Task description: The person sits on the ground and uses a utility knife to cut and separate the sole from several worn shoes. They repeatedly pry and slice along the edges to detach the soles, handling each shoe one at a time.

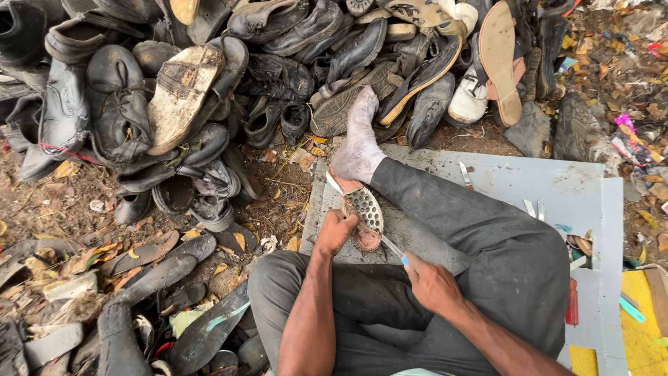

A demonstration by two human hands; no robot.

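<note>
I sit on the ground with one leg stretched out and a bare, dusty foot (357,143) resting on a grey board (570,191). My left hand (335,230) grips a worn shoe sole (364,212) with a dotted tread, pinned under that foot's heel. A thin knife (390,245) with a blue handle sits in my right hand (431,282). Its blade touches the sole's near edge.
A big heap of old black shoes (209,76) and loose soles fills the far side and the left. A red-handled tool (572,303) and small metal blades (534,207) lie on the board at right. Dry leaves and litter cover the dirt.
</note>
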